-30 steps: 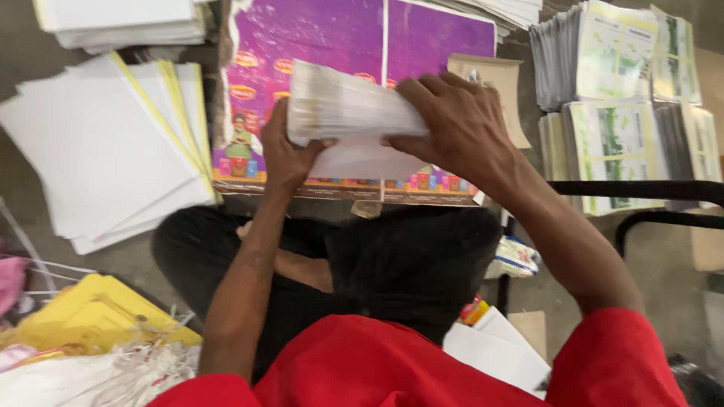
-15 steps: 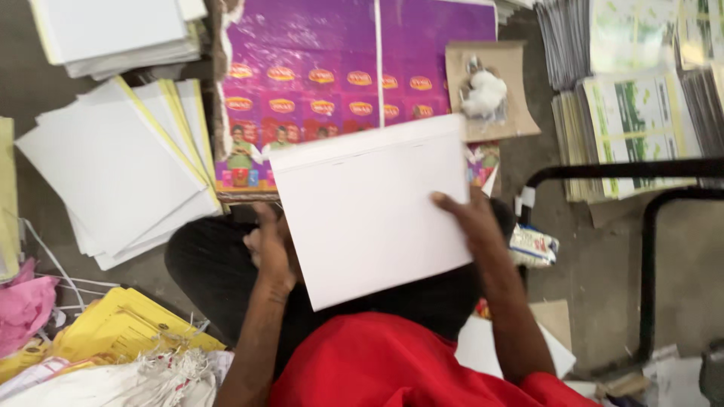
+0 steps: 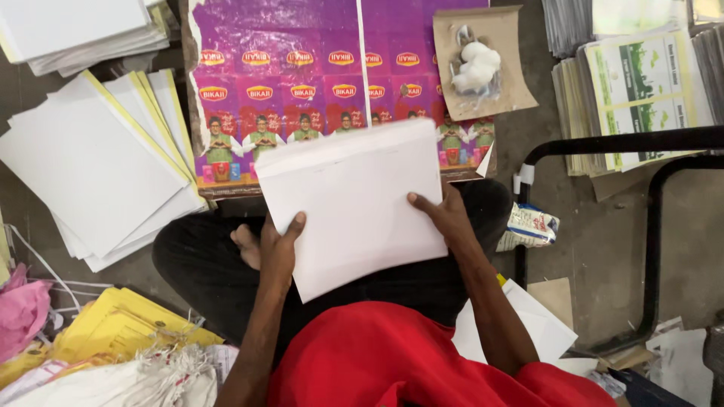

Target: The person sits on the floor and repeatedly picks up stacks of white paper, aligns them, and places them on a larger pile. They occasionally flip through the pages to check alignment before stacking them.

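- Because both hands take the white stack of sheets (image 3: pixel 351 211) from opposite sides, it stays squared and level above the lap, tilted slightly with its far edge toward the purple board.
- Left hand (image 3: pixel 277 252) clasps the stack's lower left edge, thumb laid on top and fingers hidden beneath, so the grip is closed on the paper.
- Right hand (image 3: pixel 446 218) holds the right edge the same way, thumb pressing the top sheet and the other fingers out of sight under it.
- Held between the knees of the seated person's dark trousers (image 3: pixel 204 271), the stack hangs clear of the floor and overlaps the near edge of the purple printed sheet (image 3: pixel 302 75) that lies flat ahead as a working surface.
- A fanned pile of white and yellow-edged sheets (image 3: pixel 98 173) lies on the floor at the left, within easy reach of the left arm.
- A brown card (image 3: pixel 483 68) bearing a white lump rests on the purple sheet's right corner, well apart from the hands.
- Stacks of green printed booklets (image 3: pixel 641 90) sit to the far right behind a black metal frame (image 3: pixel 648 143), and yellow papers (image 3: pixel 121 332) lie near the left elbow.
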